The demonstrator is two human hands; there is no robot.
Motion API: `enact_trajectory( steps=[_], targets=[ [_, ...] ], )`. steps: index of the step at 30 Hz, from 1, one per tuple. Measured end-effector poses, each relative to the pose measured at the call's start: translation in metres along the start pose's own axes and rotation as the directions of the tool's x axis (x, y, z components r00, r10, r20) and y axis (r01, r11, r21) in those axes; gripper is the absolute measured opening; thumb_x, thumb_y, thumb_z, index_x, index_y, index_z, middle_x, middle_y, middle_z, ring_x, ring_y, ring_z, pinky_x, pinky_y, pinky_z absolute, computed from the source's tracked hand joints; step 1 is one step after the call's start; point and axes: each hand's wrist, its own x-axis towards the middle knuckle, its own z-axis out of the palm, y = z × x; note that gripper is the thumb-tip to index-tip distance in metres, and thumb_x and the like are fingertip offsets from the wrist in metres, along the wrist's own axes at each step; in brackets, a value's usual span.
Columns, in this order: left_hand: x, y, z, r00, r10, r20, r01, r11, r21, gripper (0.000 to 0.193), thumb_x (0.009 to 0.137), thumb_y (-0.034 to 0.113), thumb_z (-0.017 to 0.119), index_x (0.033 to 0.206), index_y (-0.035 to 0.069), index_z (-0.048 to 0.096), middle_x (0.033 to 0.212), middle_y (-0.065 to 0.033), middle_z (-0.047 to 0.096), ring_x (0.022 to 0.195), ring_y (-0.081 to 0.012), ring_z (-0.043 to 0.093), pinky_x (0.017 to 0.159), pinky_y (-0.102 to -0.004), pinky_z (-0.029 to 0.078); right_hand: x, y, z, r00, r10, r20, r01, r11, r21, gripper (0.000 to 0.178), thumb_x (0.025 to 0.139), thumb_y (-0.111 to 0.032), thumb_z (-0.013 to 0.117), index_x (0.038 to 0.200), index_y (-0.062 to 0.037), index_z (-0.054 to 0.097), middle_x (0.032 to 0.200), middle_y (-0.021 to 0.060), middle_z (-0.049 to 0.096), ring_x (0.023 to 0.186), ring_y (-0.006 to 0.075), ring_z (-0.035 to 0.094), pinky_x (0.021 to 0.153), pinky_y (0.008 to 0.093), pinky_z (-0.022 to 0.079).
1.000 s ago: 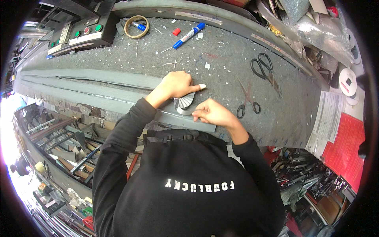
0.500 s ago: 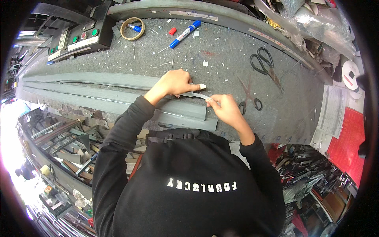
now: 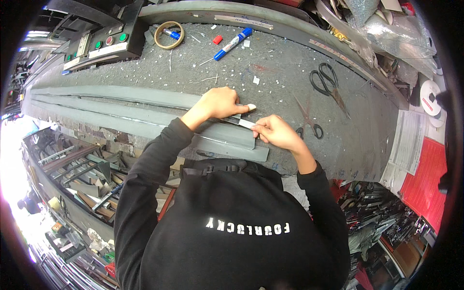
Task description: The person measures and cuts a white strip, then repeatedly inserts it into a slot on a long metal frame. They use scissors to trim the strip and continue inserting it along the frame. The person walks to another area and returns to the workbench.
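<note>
Long grey strips (image 3: 150, 126) lie side by side along the bench, their ends near my body's front. My left hand (image 3: 222, 102) is closed over the end of the farther grey strip, its thumb stretched to the right with a white covering on the tip. My right hand (image 3: 279, 132) pinches the end of a short pale tape-like strip (image 3: 247, 124) that sticks out from the grey strip's end beside my left hand. The fingers of my left hand are partly hidden beneath it.
Two pairs of scissors, one with black handles (image 3: 324, 79) and one smaller (image 3: 307, 121), lie to the right. A tape roll (image 3: 158, 39), a blue marker (image 3: 233, 44) and a red cap (image 3: 218, 39) lie farther back. A button box (image 3: 104, 48) stands at the far left.
The pale strip was bent upward between my hands and now runs straighter, its white face showing. My right hand has moved slightly nearer my body; my left hand keeps its hold.
</note>
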Motion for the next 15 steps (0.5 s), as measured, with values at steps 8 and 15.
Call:
enact_trajectory(
  steps=[8,15],
  targets=[
    [0.001,0.001,0.000,1.000,0.013,0.008,-0.013,1.000,0.021,0.067,0.084,0.064,0.049,0.072,0.003,0.072,0.064,-0.0207,0.063,0.070,-0.0373,0.065,0.069,-0.0449,0.052,0.028,-0.021,0.035,0.923,-0.313,-0.223,0.277,0.944,-0.182,0.033,0.092,-0.025,0.057,0.073,0.0014,0.064,0.056,0.0076,0.057,0.051,0.0119,0.052,0.052,0.0299,0.041],
    [0.000,0.005,-0.004,0.999,-0.008,0.044,0.009,1.000,-0.023,0.074,0.081,0.068,0.048,0.068,-0.001,0.069,0.064,-0.0197,0.064,0.071,-0.0372,0.066,0.070,-0.0451,0.052,-0.015,0.001,-0.014,0.996,0.068,0.050,-0.070,0.997,0.042,0.035,0.094,-0.030,0.055,0.073,-0.0036,0.062,0.051,0.0004,0.053,0.046,0.0077,0.048,0.047,0.0267,0.038]
  ],
)
